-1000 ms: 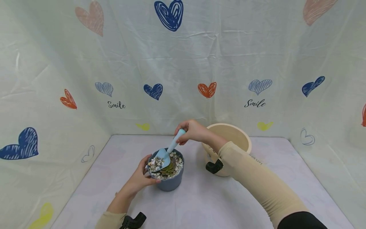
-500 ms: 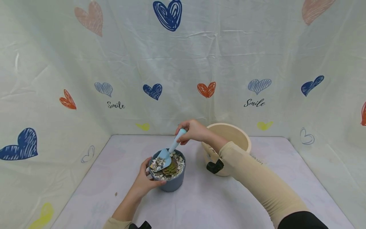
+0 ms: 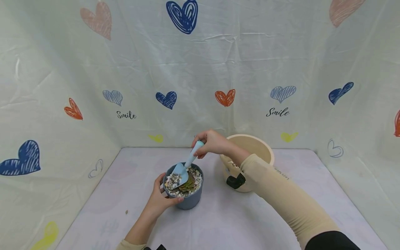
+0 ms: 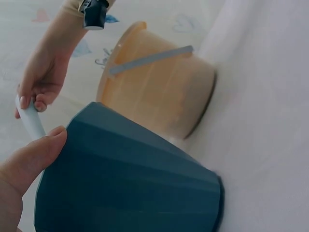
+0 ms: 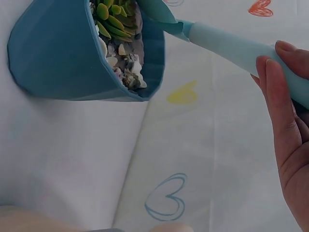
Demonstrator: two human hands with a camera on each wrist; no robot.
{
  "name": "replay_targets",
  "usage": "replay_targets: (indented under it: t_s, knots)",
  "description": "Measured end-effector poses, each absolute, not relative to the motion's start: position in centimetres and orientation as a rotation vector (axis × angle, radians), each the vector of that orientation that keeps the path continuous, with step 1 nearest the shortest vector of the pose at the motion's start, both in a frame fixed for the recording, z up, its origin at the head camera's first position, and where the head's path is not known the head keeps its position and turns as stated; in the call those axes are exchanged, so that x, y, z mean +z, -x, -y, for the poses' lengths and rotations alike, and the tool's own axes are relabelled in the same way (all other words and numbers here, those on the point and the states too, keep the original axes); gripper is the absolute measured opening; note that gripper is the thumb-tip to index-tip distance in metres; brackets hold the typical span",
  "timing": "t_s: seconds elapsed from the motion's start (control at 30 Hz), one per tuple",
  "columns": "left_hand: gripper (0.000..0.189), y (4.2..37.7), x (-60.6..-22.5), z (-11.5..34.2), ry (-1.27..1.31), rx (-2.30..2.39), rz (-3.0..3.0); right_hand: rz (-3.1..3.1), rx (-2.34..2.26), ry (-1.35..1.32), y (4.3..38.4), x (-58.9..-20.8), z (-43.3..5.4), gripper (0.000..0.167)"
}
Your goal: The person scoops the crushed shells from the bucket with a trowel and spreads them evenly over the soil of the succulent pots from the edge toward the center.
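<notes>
My left hand [image 3: 160, 200] holds a blue-grey plant pot [image 3: 189, 202] from its left side, thumb at the near rim. In the left wrist view the thumb [image 4: 41, 150] overlaps the rim of the faceted pot [image 4: 130, 179]. Inside grows a green succulent [image 3: 188, 186], ringed by small pale stones [image 3: 197, 176]. A light blue hand trowel [image 3: 194, 152] slants down into the pot, its handle gripped by my right hand [image 3: 213, 142]. The blade lies over the stones on the left, beside the plant. In the right wrist view, fingers and thumb pinch the trowel handle [image 5: 227, 50].
A cream bucket [image 3: 254, 147] stands at the back right, partly behind my right forearm; its grey handle [image 4: 149, 60] shows in the left wrist view. One small brown bit [image 3: 126, 211] lies on the white table [image 3: 234, 225]. A heart-printed curtain [image 3: 200, 69] rises behind.
My left hand and forearm have shifted a little right, uncovering the small brown bit on the table. The pot has edged slightly right. The trowel stays over the stones in my right hand.
</notes>
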State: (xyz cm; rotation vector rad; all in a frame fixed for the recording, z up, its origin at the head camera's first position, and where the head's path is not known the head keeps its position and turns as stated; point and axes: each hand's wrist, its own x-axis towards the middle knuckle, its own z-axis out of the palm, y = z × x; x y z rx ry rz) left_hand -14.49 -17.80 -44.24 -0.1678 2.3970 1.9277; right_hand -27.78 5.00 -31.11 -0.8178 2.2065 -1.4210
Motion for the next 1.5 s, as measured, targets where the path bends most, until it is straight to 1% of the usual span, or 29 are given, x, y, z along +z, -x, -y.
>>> replay_targets:
  t_s: [0.4, 0.8, 1.13, 1.27, 1.4, 1.5]
  knots:
    - [0.119, 14.4, -44.1, 17.4, 0.192, 1.923, -2.417, -2.182, -1.395, 0.902, 27.8, -30.7, -5.3, 0.017]
    - [0.120, 13.9, -44.3, 16.1, 0.278, 1.986, -2.427, -2.213, -1.427, 0.862, 28.1, -31.1, -5.5, 0.015]
    - [0.122, 13.8, -44.5, 15.3, 0.335, 1.993, -2.446, -2.237, -1.449, 0.789, 28.3, -31.5, -5.8, 0.023]
    - [0.118, 13.8, -44.3, 16.4, 0.254, 1.960, -2.419, -2.237, -1.453, 0.787, 28.2, -31.5, -5.8, 0.022]
    - [0.109, 14.2, -44.4, 18.1, 0.078, 1.946, -2.386, -2.227, -1.465, 0.788, 28.2, -31.7, -5.9, 0.021]
    - [0.108, 14.8, -44.5, 19.3, -0.067, 1.906, -2.358, -2.224, -1.479, 0.790, 28.2, -31.8, -6.0, 0.019]
